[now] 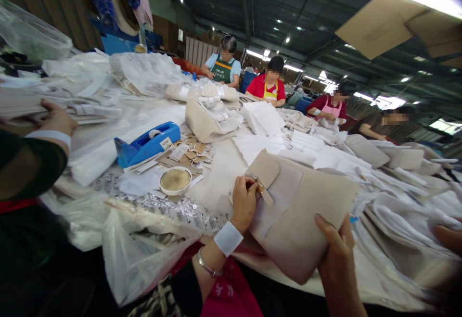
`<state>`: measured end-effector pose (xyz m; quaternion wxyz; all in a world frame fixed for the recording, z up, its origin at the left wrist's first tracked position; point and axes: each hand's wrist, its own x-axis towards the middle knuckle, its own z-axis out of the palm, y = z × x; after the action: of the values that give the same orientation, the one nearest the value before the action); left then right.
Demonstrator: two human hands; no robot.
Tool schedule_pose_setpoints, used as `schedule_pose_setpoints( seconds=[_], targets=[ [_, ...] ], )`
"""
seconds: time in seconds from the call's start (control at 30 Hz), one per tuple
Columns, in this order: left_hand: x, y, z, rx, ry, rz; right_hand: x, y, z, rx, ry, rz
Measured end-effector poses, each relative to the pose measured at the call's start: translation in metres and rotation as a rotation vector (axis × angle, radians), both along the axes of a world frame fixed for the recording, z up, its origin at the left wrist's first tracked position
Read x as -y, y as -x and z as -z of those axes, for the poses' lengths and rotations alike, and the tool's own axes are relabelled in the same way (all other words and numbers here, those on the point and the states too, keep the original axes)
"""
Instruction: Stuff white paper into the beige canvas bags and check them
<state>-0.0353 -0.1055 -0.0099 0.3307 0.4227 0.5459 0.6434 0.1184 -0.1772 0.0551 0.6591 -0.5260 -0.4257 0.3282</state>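
The beige bag (314, 201) is in the centre-right part of the frame, tilted, above the near edge of the worktop (222, 170), and both hands of the person are on it. The left hand (244, 202) has its fingertips pressed together, pinching the small metal clasp (259, 187) beside a short strap (267, 197); which exact part is between the fingers, I cannot tell, because the fingers partly hide it. The right hand (335, 247) holds the lower right edge, the thumb flat on the face and the fingers behind. This grip, I judge, makes the bag steady, so that the left hand can do the fine work, and the slant probably turns the clasp side toward the eyes. In the left-centre of the frame stand a blue tape dispenser (147, 145), a heap of paper tags (195, 152) and a round dish (175, 181) with a yellowish content, close to each other; perhaps they are grouped there to be within easy reach. Farther back, white sheets (263, 119) lie near another beige bag (202, 122), maybe to protect surfaces from rubbing. At the left edge, a co-worker's hand (57, 120) rests on a stack of flat pieces (21, 107), well apart from this bag.
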Motion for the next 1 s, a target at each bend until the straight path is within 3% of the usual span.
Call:
schedule_pose_setpoints(
  seconds=[0.17, 0.37, 0.57, 0.67, 0.87, 1.0],
  targets=[
    [-0.001, 0.002, -0.005, -0.107, 0.055, 0.008, -0.001, -0.002, 0.002, -0.031, 0.018, 0.005],
    [-0.003, 0.005, -0.01, -0.02, 0.162, 0.083, -0.002, -0.003, 0.003, -0.034, 0.018, 0.004],
    [0.0, 0.004, -0.014, 0.035, 0.172, 0.061, -0.003, -0.01, 0.011, -0.017, 0.01, -0.02],
    [0.001, 0.002, -0.014, 0.139, 0.144, 0.074, -0.004, -0.015, 0.015, 0.025, 0.01, -0.041],
    [0.001, 0.0, -0.013, 0.535, 0.074, 0.159, -0.002, -0.014, 0.012, 0.019, 0.013, -0.045],
    [0.005, 0.008, -0.018, 0.587, 0.076, 0.231, -0.003, -0.014, 0.011, 0.009, 0.007, -0.048]
  ],
)
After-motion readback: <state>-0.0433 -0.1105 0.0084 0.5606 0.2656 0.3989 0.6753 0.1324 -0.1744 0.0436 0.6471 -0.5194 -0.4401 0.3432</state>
